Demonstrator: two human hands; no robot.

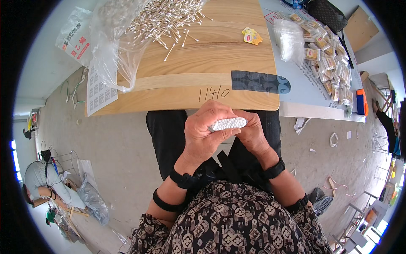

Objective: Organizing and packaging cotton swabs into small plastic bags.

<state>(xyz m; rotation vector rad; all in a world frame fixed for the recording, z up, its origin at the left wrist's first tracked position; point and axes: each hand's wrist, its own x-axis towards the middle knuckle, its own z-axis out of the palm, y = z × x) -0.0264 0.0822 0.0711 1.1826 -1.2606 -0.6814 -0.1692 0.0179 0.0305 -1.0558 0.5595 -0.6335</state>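
Above the lap, both hands' fingers clasp a cotton-swab bundle.

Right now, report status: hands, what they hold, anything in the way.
Left hand and right hand both shut on white bundle of cotton swabs, over lap. Loose pile of cotton swabs on wooden board ahead. Nothing between.

You sit at a pale wooden tabletop beside a light blue table. Below you spreads a grey concrete floor, with bright windows at far left.
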